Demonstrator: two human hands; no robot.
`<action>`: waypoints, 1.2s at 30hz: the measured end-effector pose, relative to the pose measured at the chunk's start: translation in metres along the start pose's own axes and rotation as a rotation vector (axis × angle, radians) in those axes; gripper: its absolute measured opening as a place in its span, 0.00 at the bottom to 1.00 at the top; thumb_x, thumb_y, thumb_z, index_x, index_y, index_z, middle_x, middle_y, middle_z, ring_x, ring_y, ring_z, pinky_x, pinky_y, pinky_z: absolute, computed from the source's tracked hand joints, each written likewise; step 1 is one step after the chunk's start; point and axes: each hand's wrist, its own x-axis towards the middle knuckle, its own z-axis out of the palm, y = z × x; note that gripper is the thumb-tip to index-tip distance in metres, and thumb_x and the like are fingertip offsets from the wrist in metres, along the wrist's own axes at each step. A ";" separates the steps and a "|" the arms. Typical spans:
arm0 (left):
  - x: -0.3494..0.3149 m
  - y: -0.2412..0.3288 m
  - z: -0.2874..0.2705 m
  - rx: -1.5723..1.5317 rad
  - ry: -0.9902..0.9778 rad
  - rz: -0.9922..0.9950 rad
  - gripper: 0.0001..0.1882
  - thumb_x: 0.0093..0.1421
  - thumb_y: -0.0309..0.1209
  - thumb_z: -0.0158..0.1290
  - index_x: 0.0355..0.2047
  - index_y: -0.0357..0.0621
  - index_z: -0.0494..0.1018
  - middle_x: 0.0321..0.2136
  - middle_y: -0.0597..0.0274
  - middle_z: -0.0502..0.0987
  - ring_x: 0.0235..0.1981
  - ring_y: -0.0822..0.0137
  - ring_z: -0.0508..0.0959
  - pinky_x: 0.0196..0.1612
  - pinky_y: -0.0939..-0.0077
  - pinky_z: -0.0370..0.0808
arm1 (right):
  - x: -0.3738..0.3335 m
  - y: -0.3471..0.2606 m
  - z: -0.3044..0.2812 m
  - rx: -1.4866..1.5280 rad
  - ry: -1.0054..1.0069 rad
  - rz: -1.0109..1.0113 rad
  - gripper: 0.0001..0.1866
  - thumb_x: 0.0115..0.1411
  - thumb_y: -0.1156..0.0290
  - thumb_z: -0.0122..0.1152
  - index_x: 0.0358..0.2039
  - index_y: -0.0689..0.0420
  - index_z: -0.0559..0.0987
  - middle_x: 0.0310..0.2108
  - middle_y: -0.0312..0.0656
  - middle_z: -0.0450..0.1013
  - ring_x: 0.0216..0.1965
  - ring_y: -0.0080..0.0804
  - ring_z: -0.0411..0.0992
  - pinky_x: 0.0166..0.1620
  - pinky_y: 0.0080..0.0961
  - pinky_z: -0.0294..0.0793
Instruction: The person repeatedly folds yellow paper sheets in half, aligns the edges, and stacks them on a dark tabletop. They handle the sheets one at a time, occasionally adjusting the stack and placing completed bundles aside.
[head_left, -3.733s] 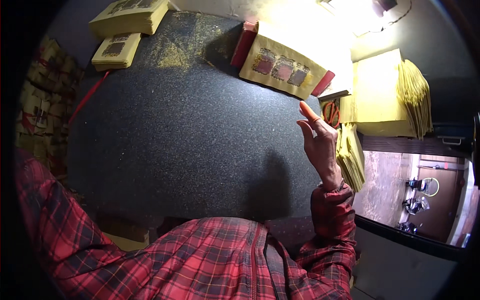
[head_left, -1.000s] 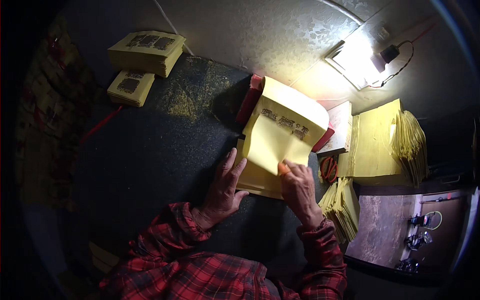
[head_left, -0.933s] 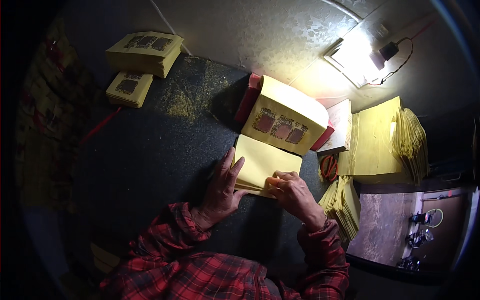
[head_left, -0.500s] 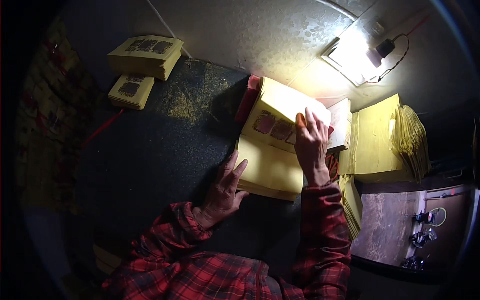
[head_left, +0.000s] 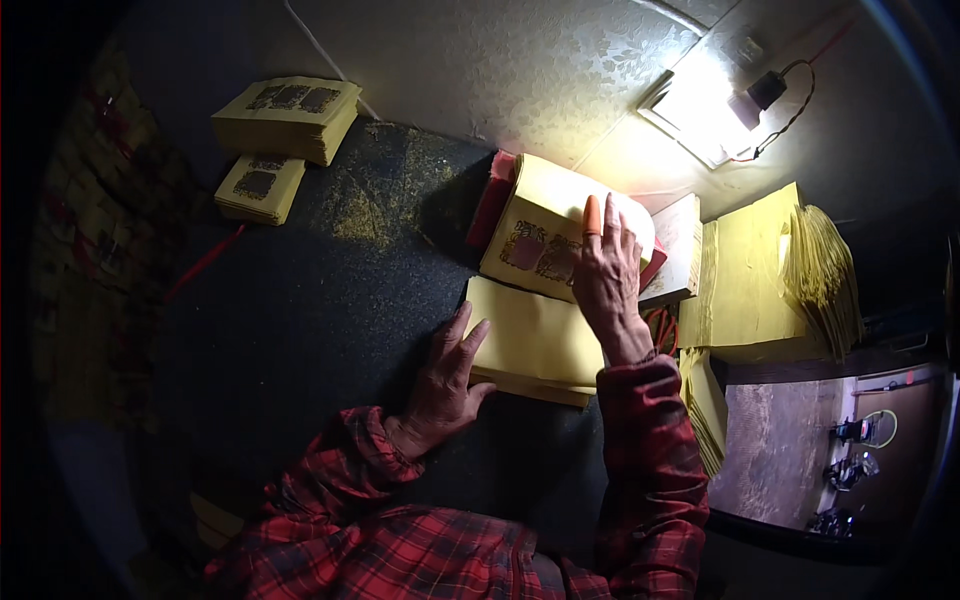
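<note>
a dark speckled table (head_left: 300, 330) fills the middle, with a pale patterned wall (head_left: 430, 70) along its far side. at the far left rim is a dim pile of paper bundles (head_left: 110, 240). on the right stands a big yellow stack of paper (head_left: 750, 270), fanned out on its right side. left of it, in the middle of the far half, the printed paper (head_left: 535, 235) lies tilted against a red block (head_left: 492, 195) that shows at both ends. right in front of it, on its near side, the plain paper (head_left: 530, 330) lies flat on the table in a low, uneven pile. a thick paper block (head_left: 290, 115) sits at the far left, with a thinner one (head_left: 262, 190) just in front.

the right hand (head_left: 612, 265) lies on the right part of the printed paper, its fingers straight and laid out rather than curled; its thumb is hidden. the left hand (head_left: 455, 370) is spread out, gripping nothing, its fingers on the left edge of the plain paper and its thumb by the near edge. a bright lamp (head_left: 745, 108) hangs at the far right. red scissors (head_left: 664, 328) show partly behind the right wrist. smallest is an orange finger cover (head_left: 592, 215) on one right finger.
</note>
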 end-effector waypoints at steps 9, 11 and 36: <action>-0.001 0.006 -0.002 -0.056 -0.006 -0.007 0.55 0.48 0.22 0.74 0.74 0.42 0.57 0.74 0.36 0.57 0.73 0.36 0.62 0.74 0.50 0.64 | -0.054 -0.005 -0.024 -0.100 0.151 -0.197 0.18 0.63 0.78 0.63 0.54 0.64 0.84 0.59 0.52 0.78 0.57 0.48 0.78 0.60 0.46 0.76; -0.003 0.003 0.002 -0.069 -0.005 -0.021 0.56 0.48 0.23 0.75 0.75 0.41 0.57 0.74 0.36 0.57 0.73 0.36 0.63 0.74 0.50 0.64 | -0.081 -0.019 -0.037 -0.069 0.107 -0.203 0.17 0.62 0.79 0.64 0.53 0.66 0.84 0.58 0.53 0.78 0.57 0.48 0.78 0.60 0.47 0.77; 0.000 0.008 -0.003 -0.115 0.100 0.003 0.55 0.49 0.22 0.74 0.75 0.39 0.57 0.74 0.36 0.59 0.72 0.37 0.64 0.74 0.49 0.64 | -0.125 -0.056 -0.077 0.402 -0.613 0.053 0.18 0.62 0.76 0.67 0.54 0.56 0.84 0.59 0.51 0.79 0.56 0.52 0.78 0.59 0.48 0.76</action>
